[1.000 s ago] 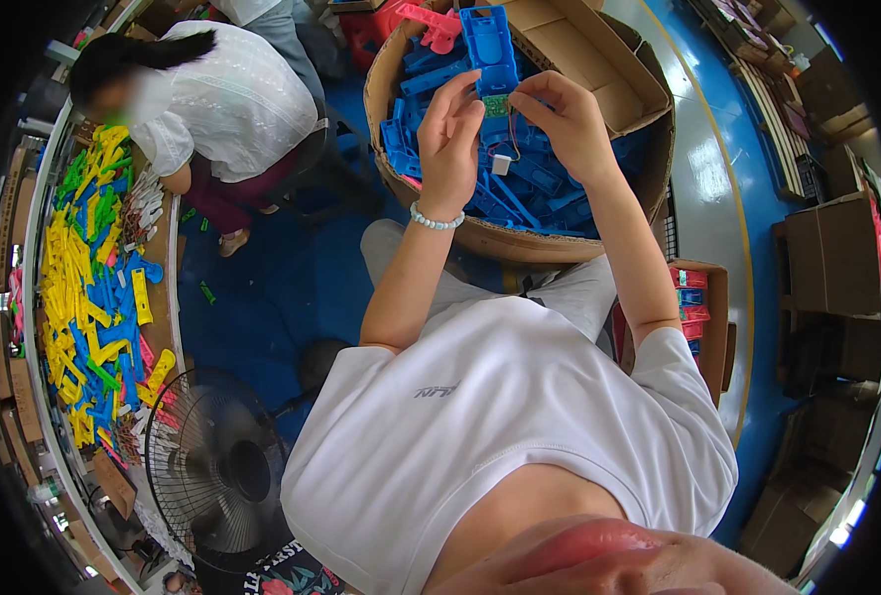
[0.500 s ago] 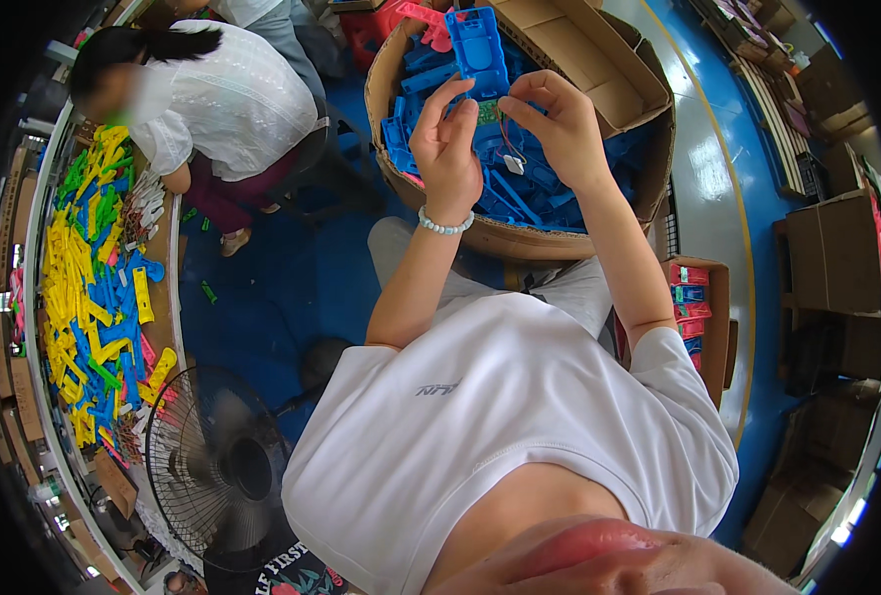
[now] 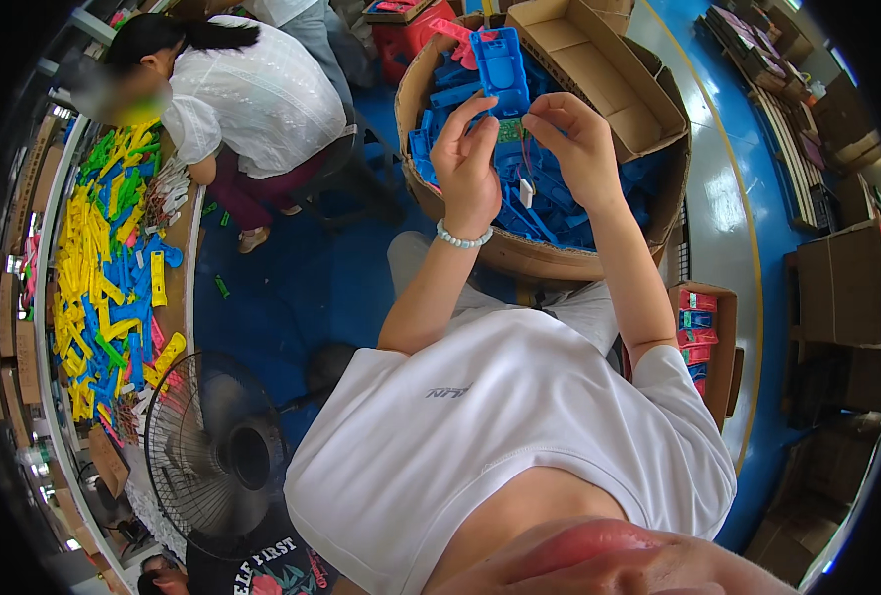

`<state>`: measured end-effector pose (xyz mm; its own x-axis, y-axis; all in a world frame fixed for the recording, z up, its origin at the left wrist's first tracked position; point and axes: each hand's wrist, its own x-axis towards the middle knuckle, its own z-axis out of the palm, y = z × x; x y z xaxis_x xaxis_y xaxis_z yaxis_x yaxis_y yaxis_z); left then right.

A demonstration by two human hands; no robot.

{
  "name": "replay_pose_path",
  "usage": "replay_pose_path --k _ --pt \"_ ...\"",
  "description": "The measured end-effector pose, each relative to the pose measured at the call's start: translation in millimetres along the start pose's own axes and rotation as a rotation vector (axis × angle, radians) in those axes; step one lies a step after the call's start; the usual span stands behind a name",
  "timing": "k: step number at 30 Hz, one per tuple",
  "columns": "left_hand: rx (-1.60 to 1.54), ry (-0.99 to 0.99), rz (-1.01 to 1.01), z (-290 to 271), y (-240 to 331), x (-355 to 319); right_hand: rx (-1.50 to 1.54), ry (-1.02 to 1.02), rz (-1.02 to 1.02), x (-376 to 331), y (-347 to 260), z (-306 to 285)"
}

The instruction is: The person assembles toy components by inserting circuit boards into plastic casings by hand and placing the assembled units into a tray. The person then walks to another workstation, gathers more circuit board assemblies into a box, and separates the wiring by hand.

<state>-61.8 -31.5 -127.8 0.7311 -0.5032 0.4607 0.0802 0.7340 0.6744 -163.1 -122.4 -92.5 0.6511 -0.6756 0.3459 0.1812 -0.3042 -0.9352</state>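
Over the round cardboard bin of blue parts, left hand grasps a blue plastic shell raised above the bin's far rim, right hand pinches a small green circuit board just below the shell, wires dangling.

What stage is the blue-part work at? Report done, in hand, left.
Done: a small cardboard box beside the person's right arm holds a row of pink and blue pieces. In hand: the left hand and right hand hold a blue plastic shell with a small green circuit board and a dangling white part. Left: the big carton below holds many loose blue shells.
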Motion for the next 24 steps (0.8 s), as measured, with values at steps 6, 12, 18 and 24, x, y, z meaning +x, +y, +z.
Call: replay_pose_path --k 6,12,18,24 --pt "0.121 -0.036 -0.031 3.7 -7.7 -7.1 0.053 0.054 -0.057 -4.1 20.4 -11.1" --pt "0.189 0.076 0.057 -26.4 18.2 -15.5 0.232 -0.111 -0.089 -4.8 15.9 36.4" --pt "-0.301 -0.078 -0.148 -27.3 64.7 -13.8 0.433 -0.238 0.014 -4.7 33.0 44.8" --pt "-0.151 -0.026 0.015 -74.3 99.3 -11.2 0.457 -0.357 0.089 -3.5 25.7 106.3"
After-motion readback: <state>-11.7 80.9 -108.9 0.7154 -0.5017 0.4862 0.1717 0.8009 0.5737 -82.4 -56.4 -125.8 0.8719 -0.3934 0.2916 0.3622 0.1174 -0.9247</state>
